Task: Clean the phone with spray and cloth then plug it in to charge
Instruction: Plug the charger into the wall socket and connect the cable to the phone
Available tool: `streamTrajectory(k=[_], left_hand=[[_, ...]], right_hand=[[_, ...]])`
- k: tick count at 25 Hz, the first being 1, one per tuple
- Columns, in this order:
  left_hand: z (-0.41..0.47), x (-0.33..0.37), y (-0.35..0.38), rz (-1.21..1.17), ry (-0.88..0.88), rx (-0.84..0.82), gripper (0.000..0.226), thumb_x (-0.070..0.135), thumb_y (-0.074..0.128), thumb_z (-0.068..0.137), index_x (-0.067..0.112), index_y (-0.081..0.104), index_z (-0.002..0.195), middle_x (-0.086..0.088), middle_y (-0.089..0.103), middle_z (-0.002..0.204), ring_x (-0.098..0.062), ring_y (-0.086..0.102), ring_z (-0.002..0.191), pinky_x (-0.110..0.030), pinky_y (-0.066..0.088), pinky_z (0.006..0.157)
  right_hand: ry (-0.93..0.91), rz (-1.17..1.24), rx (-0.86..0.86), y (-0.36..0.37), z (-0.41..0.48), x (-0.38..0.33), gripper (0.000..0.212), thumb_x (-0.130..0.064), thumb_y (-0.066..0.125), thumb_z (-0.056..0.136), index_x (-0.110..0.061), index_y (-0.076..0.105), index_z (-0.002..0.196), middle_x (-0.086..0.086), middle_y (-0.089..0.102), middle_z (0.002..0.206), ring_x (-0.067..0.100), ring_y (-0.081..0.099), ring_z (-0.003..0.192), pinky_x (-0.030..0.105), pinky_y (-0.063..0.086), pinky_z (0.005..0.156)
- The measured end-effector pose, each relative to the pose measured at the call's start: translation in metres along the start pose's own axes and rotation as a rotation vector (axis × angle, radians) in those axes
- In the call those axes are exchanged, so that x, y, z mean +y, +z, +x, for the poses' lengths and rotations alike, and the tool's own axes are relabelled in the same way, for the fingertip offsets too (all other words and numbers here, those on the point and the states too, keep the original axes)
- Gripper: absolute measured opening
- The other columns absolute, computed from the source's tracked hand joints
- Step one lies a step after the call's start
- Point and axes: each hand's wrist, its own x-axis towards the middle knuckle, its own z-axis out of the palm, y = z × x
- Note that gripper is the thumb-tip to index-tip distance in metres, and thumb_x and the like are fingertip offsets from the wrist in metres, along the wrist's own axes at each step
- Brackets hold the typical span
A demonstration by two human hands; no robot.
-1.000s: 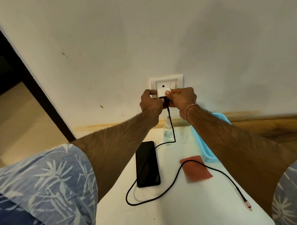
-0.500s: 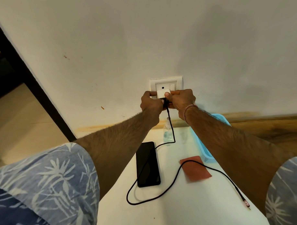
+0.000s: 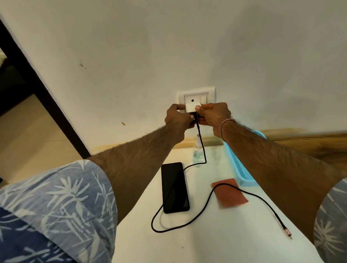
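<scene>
Dim, warm, even light; soft shadows, wide-angle bending at edges.

Site was judged to be a room in a home. A plain painted wall [image 3: 126, 44] was noted, scuffed and stained low down. A white household socket plate [image 3: 210, 93] was set into it, and a white charger [image 3: 190, 107] was held against the plate. Wood-grain skirting [image 3: 307, 144] was seen along the base. A dark door frame [image 3: 35, 81] was recorded at left, with a pale floor [image 3: 21, 146] beyond it. A small white table [image 3: 192, 248] carried a blue plastic basket [image 3: 239, 168], a phone [image 3: 174, 186] and a cloth [image 3: 228, 194].
</scene>
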Motion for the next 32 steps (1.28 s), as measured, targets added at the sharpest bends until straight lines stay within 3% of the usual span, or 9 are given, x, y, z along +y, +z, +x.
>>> streamTrajectory(k=[4, 8, 10, 13, 16, 20, 24, 28, 32], left_hand=[[-0.017, -0.011, -0.028, 0.2, 0.042, -0.095, 0.055, -0.006, 0.069, 0.086, 0.011, 0.049, 0.134, -0.016, 0.067, 0.104, -0.025, 0.064, 0.079, -0.033, 0.056, 0.069], [-0.048, -0.058, -0.065, 0.624, 0.151, -0.263, 0.031, 0.006, 0.073, 0.085, 0.012, 0.063, 0.113, -0.009, 0.073, 0.102, -0.017, 0.065, 0.077, -0.013, 0.046, 0.049], [-0.061, -0.08, -0.081, 0.877, 0.205, -0.364, 0.025, 0.002, 0.066, 0.085, 0.011, 0.066, 0.108, -0.007, 0.075, 0.103, -0.018, 0.067, 0.087, -0.011, 0.046, 0.058], [-0.069, -0.103, -0.104, 1.156, 0.195, -0.418, 0.036, -0.007, 0.054, 0.082, 0.008, 0.061, 0.114, -0.01, 0.069, 0.111, -0.028, 0.064, 0.102, -0.032, 0.053, 0.079], [-0.077, -0.115, -0.118, 1.147, 0.02, -0.338, 0.031, -0.002, 0.054, 0.086, 0.008, 0.056, 0.116, -0.015, 0.062, 0.109, -0.029, 0.064, 0.088, -0.033, 0.052, 0.066], [-0.091, -0.124, -0.118, 0.962, -0.155, -0.332, 0.024, -0.005, 0.052, 0.089, 0.004, 0.062, 0.109, -0.016, 0.068, 0.085, -0.02, 0.064, 0.057, -0.022, 0.05, 0.047], [-0.098, -0.125, -0.112, 1.032, 0.038, -0.527, 0.041, -0.014, 0.049, 0.083, 0.01, 0.072, 0.106, -0.011, 0.068, 0.105, -0.023, 0.066, 0.088, -0.026, 0.052, 0.068], [-0.091, -0.125, -0.107, 1.485, 0.531, -0.844, 0.064, -0.005, 0.062, 0.078, 0.02, 0.057, 0.137, -0.004, 0.048, 0.146, -0.028, 0.04, 0.132, -0.039, 0.038, 0.107], [-0.082, -0.125, -0.099, 1.824, 0.636, -1.095, 0.1, -0.002, 0.069, 0.073, 0.026, 0.023, 0.158, 0.004, 0.014, 0.168, -0.031, 0.009, 0.152, -0.046, 0.027, 0.118]], right_hand=[[-0.018, -0.102, -0.062, -0.035, -0.026, 0.0, 0.034, -0.027, 0.073, 0.085, -0.005, 0.067, 0.111, 0.011, 0.071, 0.101, 0.017, 0.071, 0.074, 0.026, 0.06, 0.065], [-0.127, -0.33, -0.119, -0.092, -0.072, 0.025, 0.017, -0.017, 0.074, 0.083, -0.01, 0.072, 0.099, 0.006, 0.072, 0.079, 0.016, 0.069, 0.064, 0.028, 0.059, 0.066], [-0.125, -0.486, -0.128, -0.121, -0.093, 0.048, 0.01, -0.016, 0.072, 0.083, -0.011, 0.073, 0.092, 0.001, 0.069, 0.07, 0.016, 0.066, 0.06, 0.027, 0.055, 0.063], [-0.102, -0.773, -0.049, -0.157, -0.116, 0.089, 0.01, -0.019, 0.073, 0.081, -0.01, 0.074, 0.085, 0.006, 0.073, 0.078, 0.025, 0.069, 0.076, 0.036, 0.055, 0.076], [-0.066, -1.114, -0.08, -0.185, -0.135, 0.123, 0.028, -0.027, 0.078, 0.078, -0.007, 0.069, 0.096, 0.012, 0.07, 0.104, 0.03, 0.062, 0.105, 0.036, 0.048, 0.091], [0.076, -1.219, -0.169, -0.211, -0.151, 0.148, 0.05, -0.044, 0.078, 0.076, -0.008, 0.061, 0.106, 0.009, 0.067, 0.107, 0.025, 0.06, 0.102, 0.031, 0.047, 0.083], [0.127, -1.3, -0.256, -0.212, -0.164, 0.157, 0.045, -0.042, 0.073, 0.08, -0.007, 0.06, 0.105, 0.009, 0.067, 0.105, 0.025, 0.063, 0.097, 0.032, 0.051, 0.081], [0.306, -0.883, -0.187, -0.212, -0.171, 0.161, 0.023, -0.017, 0.071, 0.086, 0.005, 0.068, 0.092, 0.02, 0.071, 0.083, 0.032, 0.068, 0.075, 0.039, 0.058, 0.068], [0.66, -0.05, -0.103, -0.219, -0.187, 0.149, 0.015, -0.003, 0.068, 0.086, 0.007, 0.065, 0.097, 0.014, 0.064, 0.075, 0.022, 0.059, 0.066, 0.032, 0.054, 0.057]])
